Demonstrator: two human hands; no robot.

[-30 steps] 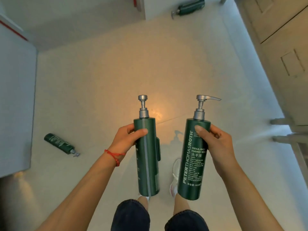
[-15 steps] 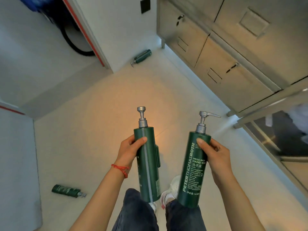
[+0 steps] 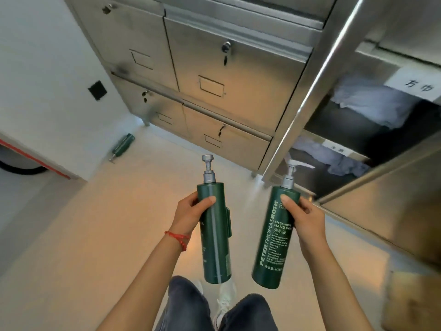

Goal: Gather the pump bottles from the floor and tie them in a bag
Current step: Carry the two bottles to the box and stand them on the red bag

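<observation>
Here, two dark green pump bottles stood upright in the lower middle of the frame, held above the floor (image 3: pixel 95 223). The left bottle (image 3: pixel 216 235) was wrapped near its top by the left hand (image 3: pixel 188 215), thumb across its front; the labelled bottle (image 3: pixel 274 240) was clasped the same way by the right hand (image 3: pixel 304 218), tilted slightly with its pump head toward the upper right. A red string (image 3: pixel 177 238) circled the left wrist. A third bottle (image 3: pixel 122 145) lay on its side at centre left, beside the white wall (image 3: pixel 47 68) and near the steel cabinet (image 3: pixel 226 80) filling the upper frame.
</observation>
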